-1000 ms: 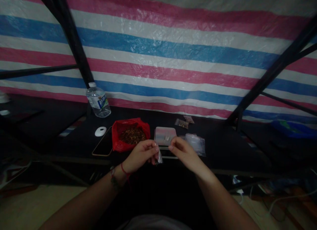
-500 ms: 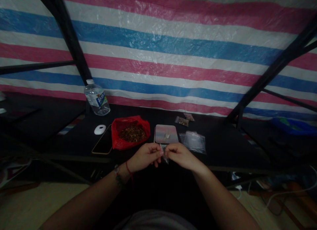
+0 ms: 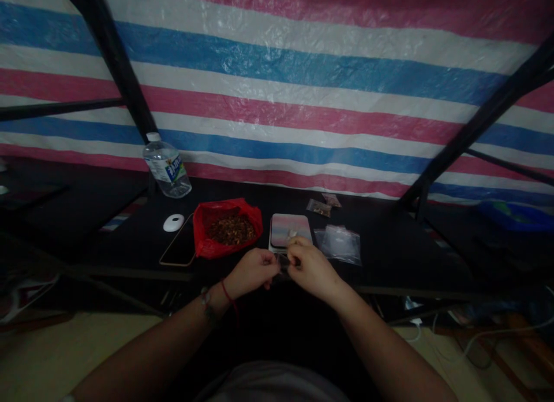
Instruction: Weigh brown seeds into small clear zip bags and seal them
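Note:
A small clear plastic bag [image 3: 283,262] is stretched between my two hands at the table's front edge. My left hand [image 3: 256,267] pinches its left side, fingers closed. My right hand [image 3: 309,268] is closed on its right side, knuckles overlapping the scale's near edge. Just beyond is a flat digital scale [image 3: 283,229] with a shiny top; a small pale piece [image 3: 292,231] lies on it, partly behind my right hand. To the left, a red plastic bag [image 3: 203,240] stands open around brown dried bits [image 3: 234,229]. Clear zip bags [image 3: 340,243] lie right of the scale.
Two small filled packets [image 3: 319,208] lie at the back. Left of the red bag are a phone [image 3: 179,246], a white oval device [image 3: 173,223] and a clear bottle [image 3: 167,168]. Dark metal posts [image 3: 125,78] rise at both sides before a striped plastic sheet [image 3: 277,96].
My right hand has shifted slightly up over the scale's near edge, and the small bag has turned from upright to spread between both hands. The camera view has moved a little.

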### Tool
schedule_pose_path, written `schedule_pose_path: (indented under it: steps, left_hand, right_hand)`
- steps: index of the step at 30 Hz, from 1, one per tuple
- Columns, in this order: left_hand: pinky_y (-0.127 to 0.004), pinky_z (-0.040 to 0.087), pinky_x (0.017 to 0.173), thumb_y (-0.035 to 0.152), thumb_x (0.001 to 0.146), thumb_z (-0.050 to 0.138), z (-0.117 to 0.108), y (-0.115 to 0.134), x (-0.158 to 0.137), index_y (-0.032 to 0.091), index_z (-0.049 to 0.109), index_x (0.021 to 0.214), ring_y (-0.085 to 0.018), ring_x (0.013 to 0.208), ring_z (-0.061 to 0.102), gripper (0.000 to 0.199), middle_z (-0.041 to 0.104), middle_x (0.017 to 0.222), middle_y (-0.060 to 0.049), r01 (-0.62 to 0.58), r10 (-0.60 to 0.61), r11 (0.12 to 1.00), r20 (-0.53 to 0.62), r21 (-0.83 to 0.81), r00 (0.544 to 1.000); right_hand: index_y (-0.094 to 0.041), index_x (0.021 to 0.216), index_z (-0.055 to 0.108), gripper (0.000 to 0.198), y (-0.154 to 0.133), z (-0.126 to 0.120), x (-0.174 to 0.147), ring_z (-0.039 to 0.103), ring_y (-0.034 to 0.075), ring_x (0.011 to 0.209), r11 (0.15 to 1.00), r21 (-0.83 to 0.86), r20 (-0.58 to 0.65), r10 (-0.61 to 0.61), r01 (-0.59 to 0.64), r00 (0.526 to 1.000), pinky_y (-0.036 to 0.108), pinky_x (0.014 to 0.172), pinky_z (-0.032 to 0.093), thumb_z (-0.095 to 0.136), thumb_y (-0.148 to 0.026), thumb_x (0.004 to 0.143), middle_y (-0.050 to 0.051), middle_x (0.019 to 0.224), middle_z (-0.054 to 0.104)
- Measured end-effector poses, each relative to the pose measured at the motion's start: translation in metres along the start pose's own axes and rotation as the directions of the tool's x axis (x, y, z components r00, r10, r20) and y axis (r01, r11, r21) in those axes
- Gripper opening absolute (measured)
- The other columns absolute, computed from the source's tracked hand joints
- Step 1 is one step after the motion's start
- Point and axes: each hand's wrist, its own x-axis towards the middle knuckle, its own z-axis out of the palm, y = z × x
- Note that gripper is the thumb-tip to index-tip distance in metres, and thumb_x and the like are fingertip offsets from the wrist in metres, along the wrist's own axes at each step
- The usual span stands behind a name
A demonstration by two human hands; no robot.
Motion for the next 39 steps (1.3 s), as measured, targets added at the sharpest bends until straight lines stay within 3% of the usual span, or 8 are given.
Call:
schedule_pose_path:
  steps: [3,10,15,17,21,31,35,39]
  left_hand:
    - [-0.017,0.038,0.041,0.025,0.068,0.055,0.001,0.000,-0.001,0.016,0.053,0.059,-0.008,0.040,0.051,0.013,0.053,0.046,0.005,0.004,-0.004,1.000,0.019,-0.020,1.000]
    - [-0.019,0.038,0.045,0.030,0.077,0.055,0.003,0.001,-0.008,0.016,0.056,0.063,-0.010,0.046,0.052,0.019,0.053,0.052,0.003,-0.154,0.148,0.984,0.071,0.087,0.986]
    - [-0.028,0.048,0.073,0.035,0.071,0.071,-0.010,0.009,-0.012,0.015,0.064,0.089,-0.018,0.082,0.060,0.028,0.066,0.090,-0.007,-0.465,0.509,0.838,-0.098,0.286,0.855]
    - [-0.031,0.047,0.082,0.037,0.064,0.078,-0.021,0.013,-0.014,0.017,0.063,0.107,-0.022,0.095,0.060,0.049,0.066,0.106,-0.009,-0.523,0.545,0.800,0.009,0.293,0.839]
    - [-0.022,0.045,0.062,0.039,0.074,0.071,-0.042,0.014,-0.014,0.016,0.068,0.096,-0.015,0.071,0.059,0.032,0.066,0.082,-0.001,-0.423,0.347,0.875,0.304,0.237,0.887]
    - [-0.027,0.050,0.064,0.041,0.069,0.073,-0.067,0.016,-0.019,0.015,0.060,0.104,-0.015,0.068,0.061,0.045,0.066,0.079,-0.002,-0.185,0.185,0.983,0.172,-0.017,0.967]
    - [-0.032,0.051,0.077,0.046,0.068,0.072,-0.112,0.032,-0.030,0.016,0.064,0.106,-0.021,0.085,0.064,0.049,0.070,0.096,-0.005,-0.213,0.272,0.930,-0.171,0.301,0.947]
    - [-0.029,0.050,0.078,0.049,0.072,0.065,-0.161,0.042,-0.022,0.020,0.065,0.109,-0.022,0.085,0.066,0.047,0.071,0.097,-0.003,-0.059,0.232,0.747,-0.177,0.662,0.956]
  right_hand:
    - [-0.018,0.069,0.056,0.018,-0.004,0.004,-0.003,0.057,0.015,0.088,0.998,0.027,0.056,-0.052,0.051,0.997,0.026,0.076,0.043,0.052,-0.001,0.072,0.006,0.105,0.059]
    - [-0.017,0.085,0.069,0.017,-0.005,0.004,-0.004,0.062,0.017,0.087,0.998,-0.055,0.264,-0.025,0.041,0.964,0.027,0.079,0.044,0.054,-0.009,0.083,0.006,0.089,0.067]
    - [-0.019,0.088,0.071,0.020,-0.006,-0.007,-0.003,0.063,0.016,0.081,0.996,0.051,0.292,-0.089,0.077,0.952,0.025,0.074,0.045,0.054,-0.009,0.085,0.004,0.088,0.070]
    - [-0.021,0.091,0.071,0.018,-0.004,-0.015,-0.004,0.063,0.015,0.082,0.982,0.139,0.297,-0.163,0.127,0.941,0.025,0.075,0.045,0.058,-0.010,0.084,0.003,0.090,0.070]
    - [-0.023,0.101,0.071,0.024,0.002,-0.027,-0.005,0.063,0.015,0.083,0.959,0.237,0.254,-0.215,0.155,0.943,0.026,0.076,0.047,0.061,-0.012,0.082,0.002,0.093,0.070]
    - [-0.026,0.123,0.063,0.036,0.010,-0.025,-0.005,0.062,0.016,0.083,0.942,0.301,-0.077,-0.127,0.145,0.989,0.029,0.072,0.050,0.054,-0.018,0.089,0.006,0.101,0.068]
    - [-0.024,0.118,0.064,0.033,0.011,-0.026,-0.006,0.060,0.015,0.079,0.930,0.351,-0.158,-0.057,0.110,0.986,0.026,0.065,0.049,0.055,-0.018,0.088,0.006,0.099,0.065]
    - [-0.022,0.115,0.065,0.029,0.007,-0.027,-0.006,0.059,0.013,0.075,0.928,0.351,-0.116,-0.088,0.124,0.989,0.026,0.065,0.048,0.056,-0.019,0.087,0.006,0.100,0.065]
